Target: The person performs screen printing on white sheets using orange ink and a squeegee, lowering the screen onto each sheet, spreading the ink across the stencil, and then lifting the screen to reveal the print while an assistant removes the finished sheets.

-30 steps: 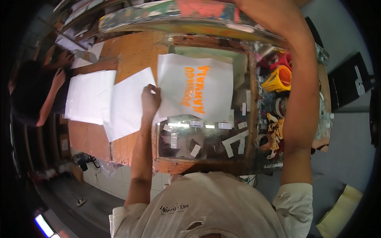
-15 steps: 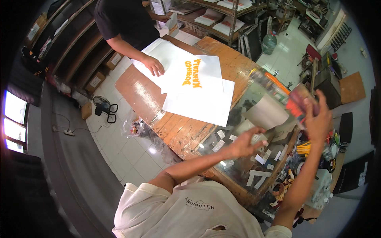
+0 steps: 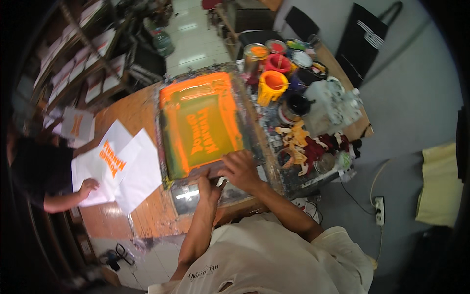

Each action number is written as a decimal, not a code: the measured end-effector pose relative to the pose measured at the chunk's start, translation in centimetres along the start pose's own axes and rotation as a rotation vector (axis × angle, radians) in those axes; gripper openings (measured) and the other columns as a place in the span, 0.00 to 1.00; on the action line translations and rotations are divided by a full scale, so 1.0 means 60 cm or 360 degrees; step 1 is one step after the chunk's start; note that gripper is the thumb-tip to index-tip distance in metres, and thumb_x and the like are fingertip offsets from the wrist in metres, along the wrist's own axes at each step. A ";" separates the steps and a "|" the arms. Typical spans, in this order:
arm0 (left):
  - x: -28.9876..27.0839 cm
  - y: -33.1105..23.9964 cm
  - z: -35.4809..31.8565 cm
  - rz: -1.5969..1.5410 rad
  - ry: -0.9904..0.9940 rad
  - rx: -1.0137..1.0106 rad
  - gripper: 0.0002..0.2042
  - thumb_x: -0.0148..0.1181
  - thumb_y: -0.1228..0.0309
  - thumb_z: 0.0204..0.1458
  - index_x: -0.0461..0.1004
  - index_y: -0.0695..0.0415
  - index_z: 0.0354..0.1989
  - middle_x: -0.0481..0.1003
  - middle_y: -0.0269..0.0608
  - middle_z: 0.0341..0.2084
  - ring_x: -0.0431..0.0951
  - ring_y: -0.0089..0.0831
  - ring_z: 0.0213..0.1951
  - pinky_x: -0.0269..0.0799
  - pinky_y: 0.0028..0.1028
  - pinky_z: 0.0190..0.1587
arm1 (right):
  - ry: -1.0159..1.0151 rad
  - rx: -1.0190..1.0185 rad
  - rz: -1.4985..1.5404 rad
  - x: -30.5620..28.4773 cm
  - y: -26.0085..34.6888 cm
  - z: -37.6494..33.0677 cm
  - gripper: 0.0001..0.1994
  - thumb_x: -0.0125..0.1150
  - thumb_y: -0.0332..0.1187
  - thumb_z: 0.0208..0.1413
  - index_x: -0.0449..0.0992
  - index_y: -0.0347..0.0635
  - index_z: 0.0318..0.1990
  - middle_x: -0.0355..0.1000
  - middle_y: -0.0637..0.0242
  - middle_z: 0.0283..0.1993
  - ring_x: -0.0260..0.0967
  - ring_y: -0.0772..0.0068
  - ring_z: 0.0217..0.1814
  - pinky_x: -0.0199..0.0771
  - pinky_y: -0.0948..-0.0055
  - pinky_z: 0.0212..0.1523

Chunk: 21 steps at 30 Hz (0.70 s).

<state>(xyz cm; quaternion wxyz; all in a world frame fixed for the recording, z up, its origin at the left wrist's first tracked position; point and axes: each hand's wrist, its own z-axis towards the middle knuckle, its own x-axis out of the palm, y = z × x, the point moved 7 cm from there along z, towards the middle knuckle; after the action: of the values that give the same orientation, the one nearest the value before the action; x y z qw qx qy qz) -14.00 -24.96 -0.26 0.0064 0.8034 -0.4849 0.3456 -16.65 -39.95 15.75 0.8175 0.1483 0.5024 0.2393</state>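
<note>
A printing screen point(image 3: 200, 112), its mesh greenish with orange ink along the edges and orange lettering in the middle, lies flat on the table before me. Both my hands grip a squeegee point(image 3: 211, 169) at its near edge. My left hand point(image 3: 209, 190) closes on the squeegee's left part, with the fingers partly hidden. Over its right part bends my right hand point(image 3: 241, 169), knuckles up. Left of the screen, white printed sheets point(image 3: 139, 171) with orange lettering overlap on the wooden table point(image 3: 147, 220). A co-worker's hand point(image 3: 88, 188) rests on them.
Ink pots, among them a yellow one point(image 3: 272, 88) and a dark jar point(image 3: 293, 108), crowd the side table at the right. Stained rags point(image 3: 313, 147) and a clear plastic container point(image 3: 333, 105) lie nearby. A glass plate point(image 3: 186, 201) shows below the screen. Shelves point(image 3: 83, 63) stand far left.
My view has turned right. The screen, raised before, now lies flat. My left hand, open before, has joined the right on the squeegee, which has moved to the screen's near edge.
</note>
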 end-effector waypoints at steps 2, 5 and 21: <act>-0.018 0.002 0.008 -0.0043 -0.0050 -0.0035 0.15 0.56 0.62 0.62 0.71 0.49 0.55 0.72 0.37 0.52 0.70 0.36 0.56 0.58 0.59 0.64 | -0.0588 0.0447 -0.0192 -0.115 -0.088 -0.014 0.32 0.76 0.42 0.51 0.71 0.36 0.59 0.69 0.54 0.55 0.65 0.52 0.58 0.63 0.53 0.58; -0.021 0.002 0.000 -0.0020 -0.0089 -0.0065 0.15 0.56 0.62 0.62 0.70 0.49 0.56 0.71 0.38 0.55 0.69 0.37 0.59 0.55 0.59 0.66 | -0.1185 0.1457 -0.0671 -0.276 -0.243 -0.090 0.50 0.77 0.47 0.50 0.53 0.32 0.72 0.57 0.45 0.65 0.56 0.46 0.68 0.61 0.54 0.62; 0.006 -0.001 -0.044 0.0093 -0.0215 0.0139 0.23 0.54 0.60 0.66 0.63 0.56 0.66 0.66 0.46 0.64 0.64 0.42 0.66 0.58 0.54 0.69 | -0.1082 0.0632 -0.0816 -0.342 -0.193 -0.075 0.37 0.78 0.34 0.50 0.64 0.34 0.66 0.68 0.48 0.58 0.68 0.45 0.58 0.71 0.51 0.59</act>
<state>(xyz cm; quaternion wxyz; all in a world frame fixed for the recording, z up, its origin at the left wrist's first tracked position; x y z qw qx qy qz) -15.30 -24.29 1.99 -0.0716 0.8099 -0.4919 0.3114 -25.66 -60.81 23.54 0.9242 0.2430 0.2628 -0.1333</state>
